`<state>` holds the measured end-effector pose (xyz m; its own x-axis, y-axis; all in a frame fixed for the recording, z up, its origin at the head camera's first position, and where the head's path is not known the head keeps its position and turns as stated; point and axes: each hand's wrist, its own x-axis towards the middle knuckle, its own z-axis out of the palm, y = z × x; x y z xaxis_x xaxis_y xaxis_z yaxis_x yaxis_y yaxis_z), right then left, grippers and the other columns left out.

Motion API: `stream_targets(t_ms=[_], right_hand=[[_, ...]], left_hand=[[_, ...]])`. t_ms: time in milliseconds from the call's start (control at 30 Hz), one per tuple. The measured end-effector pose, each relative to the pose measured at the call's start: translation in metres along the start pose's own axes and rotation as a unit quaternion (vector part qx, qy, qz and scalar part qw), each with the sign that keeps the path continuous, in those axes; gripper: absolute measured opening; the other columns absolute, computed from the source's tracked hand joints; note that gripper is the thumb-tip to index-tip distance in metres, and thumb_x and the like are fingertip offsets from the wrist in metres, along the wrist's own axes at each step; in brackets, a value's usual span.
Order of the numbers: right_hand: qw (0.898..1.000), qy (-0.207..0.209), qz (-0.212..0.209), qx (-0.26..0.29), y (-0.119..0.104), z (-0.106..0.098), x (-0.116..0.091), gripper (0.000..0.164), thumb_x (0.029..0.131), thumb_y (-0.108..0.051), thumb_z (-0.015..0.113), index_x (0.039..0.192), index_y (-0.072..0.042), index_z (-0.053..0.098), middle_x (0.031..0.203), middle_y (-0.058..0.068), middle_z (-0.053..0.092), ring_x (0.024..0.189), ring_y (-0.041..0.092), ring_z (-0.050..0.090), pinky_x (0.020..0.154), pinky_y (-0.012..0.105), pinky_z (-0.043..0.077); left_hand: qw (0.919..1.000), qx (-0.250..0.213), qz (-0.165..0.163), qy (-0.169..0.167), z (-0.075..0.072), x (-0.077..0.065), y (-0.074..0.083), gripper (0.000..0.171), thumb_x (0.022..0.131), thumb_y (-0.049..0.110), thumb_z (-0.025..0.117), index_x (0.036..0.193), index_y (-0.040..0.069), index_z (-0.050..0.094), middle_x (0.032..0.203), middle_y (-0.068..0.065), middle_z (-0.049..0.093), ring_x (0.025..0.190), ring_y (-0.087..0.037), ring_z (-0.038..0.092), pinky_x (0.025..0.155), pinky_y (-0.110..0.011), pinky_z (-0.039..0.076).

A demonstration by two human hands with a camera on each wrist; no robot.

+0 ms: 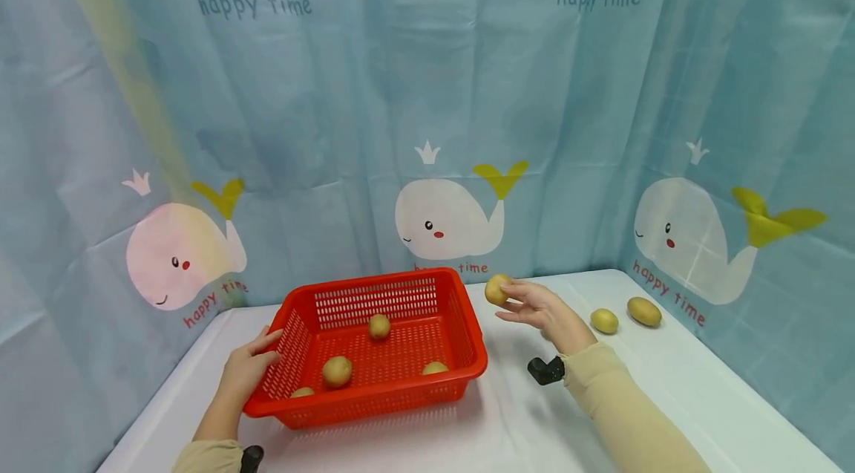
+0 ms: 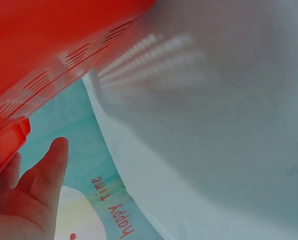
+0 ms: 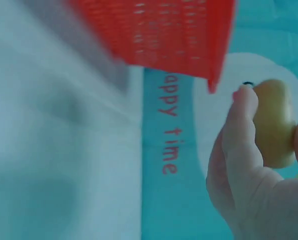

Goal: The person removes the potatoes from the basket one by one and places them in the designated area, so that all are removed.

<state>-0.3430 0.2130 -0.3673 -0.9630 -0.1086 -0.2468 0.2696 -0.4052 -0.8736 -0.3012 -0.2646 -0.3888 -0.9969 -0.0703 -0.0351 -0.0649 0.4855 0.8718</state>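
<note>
My right hand point(image 1: 534, 307) pinches a yellow-brown potato point(image 1: 497, 289) between thumb and fingers, in the air just right of the red plastic basket point(image 1: 374, 389). In the right wrist view the same potato point(image 3: 275, 123) shows upright between the fingers, beside the basket's slotted wall point(image 3: 174, 35). At the basket's left side, my left hand point(image 1: 243, 369) grips the rim, its fingers reaching over the edge. Several potatoes lie inside the basket, among them one near the back point(image 1: 379, 326) and one toward the front point(image 1: 337, 371); the front wall partly hides others.
Two more potatoes rest on the white tabletop point(image 1: 514, 413) at the right, a smaller one point(image 1: 604, 321) and a longer one point(image 1: 644, 312). My right forearm passes in front of that area. A blue whale-print curtain point(image 1: 347, 124) hangs behind and at both sides of the table.
</note>
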Motion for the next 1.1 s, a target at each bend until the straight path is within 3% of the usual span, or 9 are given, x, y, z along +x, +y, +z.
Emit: stream_targets(t_ms=[133,267,500,567,667,833,1000,1100], right_hand=[[1.000,0.025,-0.010,0.003,0.008,-0.004,0.003,0.046,0.099,-0.006,0.051,0.142,0.004,0.037,0.118,0.015,0.046,0.108,0.033,0.050,0.099,0.052,0.043],[0.999,0.022,-0.019,-0.023,0.014,-0.009,0.004,0.052,0.101,-0.007,0.048,0.148,0.005,0.028,0.123,0.017,0.042,0.114,0.036,0.045,0.103,0.054,0.037],[0.996,0.007,-0.015,-0.089,0.028,-0.028,0.006,0.056,0.099,-0.005,0.050,0.148,0.009,0.026,0.117,0.019,0.048,0.105,0.033,0.052,0.094,0.043,0.050],[0.993,0.013,-0.007,-0.113,0.036,-0.032,0.006,0.053,0.098,-0.005,0.053,0.144,0.011,0.032,0.111,0.017,0.053,0.099,0.031,0.056,0.088,0.040,0.053],[0.986,0.016,0.006,-0.166,0.049,-0.038,0.005,0.051,0.097,-0.006,0.056,0.139,0.014,0.035,0.104,0.014,0.058,0.096,0.028,0.058,0.089,0.043,0.052],[0.974,0.048,0.019,-0.219,0.058,-0.041,0.010,0.047,0.095,-0.009,0.060,0.133,0.011,0.043,0.101,0.012,0.059,0.095,0.027,0.055,0.089,0.048,0.048],[0.968,0.065,0.036,-0.239,0.057,-0.044,0.020,0.042,0.095,-0.011,0.061,0.131,0.006,0.049,0.101,0.011,0.061,0.086,0.022,0.059,0.076,0.036,0.048],[0.962,0.070,0.039,-0.260,0.056,-0.045,0.024,0.041,0.094,-0.011,0.062,0.130,0.005,0.053,0.097,0.009,0.064,0.079,0.019,0.060,0.072,0.031,0.048]], left_hand=[[1.0000,0.008,0.001,0.003,-0.003,0.000,-0.001,0.054,0.095,0.009,0.046,0.146,-0.001,0.033,0.157,-0.020,0.013,0.141,-0.049,0.014,0.101,-0.047,0.044],[1.0000,0.002,0.002,-0.002,-0.004,0.001,-0.003,0.054,0.095,0.009,0.047,0.146,-0.001,0.031,0.156,-0.021,0.012,0.141,-0.049,0.015,0.097,-0.042,0.047],[1.0000,0.000,0.002,-0.005,-0.002,0.001,-0.005,0.054,0.095,0.009,0.047,0.146,0.000,0.031,0.157,-0.021,0.012,0.141,-0.049,0.014,0.094,-0.039,0.050],[1.0000,0.003,-0.001,-0.005,-0.001,-0.001,-0.006,0.054,0.095,0.009,0.047,0.146,-0.001,0.031,0.156,-0.022,0.013,0.140,-0.050,0.014,0.098,-0.044,0.046],[0.9999,0.009,-0.006,-0.004,0.001,-0.003,-0.009,0.054,0.094,0.008,0.047,0.145,-0.002,0.032,0.155,-0.022,0.014,0.140,-0.051,0.013,0.106,-0.054,0.036],[0.9999,0.015,-0.004,-0.003,-0.001,-0.001,-0.008,0.055,0.094,0.009,0.047,0.145,-0.002,0.031,0.155,-0.022,0.013,0.141,-0.050,0.011,0.109,-0.057,0.029],[0.9997,0.024,0.004,-0.005,-0.003,0.002,-0.005,0.054,0.095,0.011,0.046,0.146,-0.001,0.031,0.155,-0.022,0.013,0.141,-0.050,0.012,0.106,-0.050,0.037],[0.9997,0.021,0.009,-0.009,-0.002,0.003,-0.005,0.054,0.095,0.011,0.047,0.146,-0.001,0.031,0.156,-0.021,0.014,0.141,-0.050,0.014,0.098,-0.037,0.047]])
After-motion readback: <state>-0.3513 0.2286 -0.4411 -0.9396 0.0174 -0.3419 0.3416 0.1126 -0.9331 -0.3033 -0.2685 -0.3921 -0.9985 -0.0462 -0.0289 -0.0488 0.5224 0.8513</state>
